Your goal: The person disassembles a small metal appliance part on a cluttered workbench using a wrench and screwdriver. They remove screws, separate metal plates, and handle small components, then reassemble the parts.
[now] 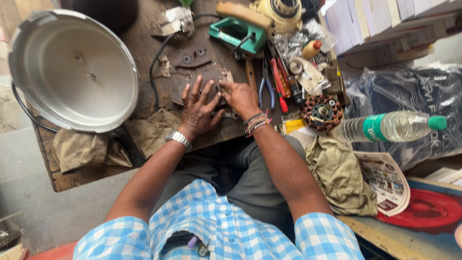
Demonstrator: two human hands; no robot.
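My left hand (198,110) lies flat with fingers spread on a dark metal plate (180,92) on the worn wooden bench (144,48). It wears a metal watch (178,139). My right hand (240,97), with thread bands at the wrist, is curled beside it, fingertips pinching something small at the plate's far edge; what it grips is hidden. A second dark plate (193,57) lies just beyond.
A large aluminium pot lid (72,67) fills the bench's left. Pliers (266,84), red-handled screwdrivers (278,79), a green tool (238,34), a motor winding (321,112), a water bottle (390,126) and rags (79,149) crowd the right and front.
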